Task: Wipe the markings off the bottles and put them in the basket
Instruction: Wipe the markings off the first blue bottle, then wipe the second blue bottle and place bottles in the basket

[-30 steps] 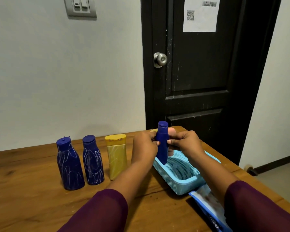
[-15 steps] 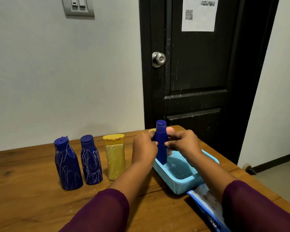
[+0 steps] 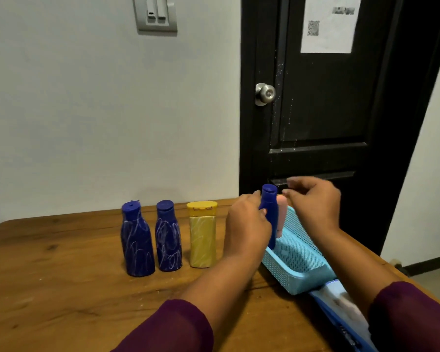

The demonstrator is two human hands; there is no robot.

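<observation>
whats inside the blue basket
A blue bottle stands in the basket, gripped by the left hand; a pink bottle shows behind it. The right arm covers the basket's right side.

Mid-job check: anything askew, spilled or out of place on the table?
No spill or damage shows. The basket sits skewed to the table edge, its near corner against the wipes pack. The left hand holds the blue bottle upright at the basket's left rim.

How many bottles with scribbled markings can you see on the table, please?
3, in a row: the left blue bottle, the second blue bottle beside it, then the yellow bottle. The left hand may hide others.
</observation>
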